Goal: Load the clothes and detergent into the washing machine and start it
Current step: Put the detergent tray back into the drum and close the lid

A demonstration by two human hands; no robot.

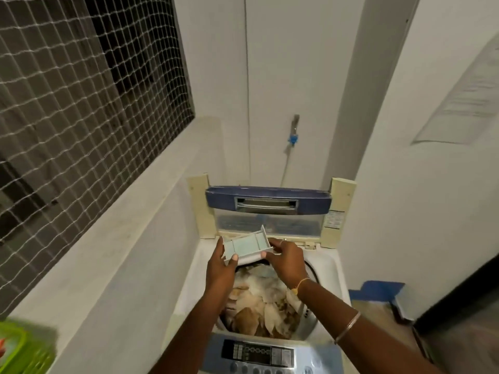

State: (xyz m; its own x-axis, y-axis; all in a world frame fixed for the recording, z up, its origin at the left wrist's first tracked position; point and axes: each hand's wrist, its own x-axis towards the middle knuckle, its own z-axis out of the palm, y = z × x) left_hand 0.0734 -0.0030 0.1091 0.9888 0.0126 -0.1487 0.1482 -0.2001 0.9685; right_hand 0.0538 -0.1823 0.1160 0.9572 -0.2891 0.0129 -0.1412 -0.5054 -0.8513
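Observation:
A top-loading washing machine (330,268) stands below me with its blue lid (267,202) folded up at the back. Its drum holds a heap of beige and brown clothes (259,303). Above the drum's far rim I hold a pale green detergent drawer (247,244), tilted and open side up. My left hand (220,268) grips its near left corner with the thumb on the edge. My right hand (287,259) holds its right end. The control panel (259,354) lies at the machine's near edge. No detergent is visible.
A low white ledge (121,238) runs along the left under a netted window (81,90). A green basket (16,349) sits at the bottom left. A tap with a blue fitting (293,136) is on the back wall. A blue and white object (388,295) lies on the floor at right.

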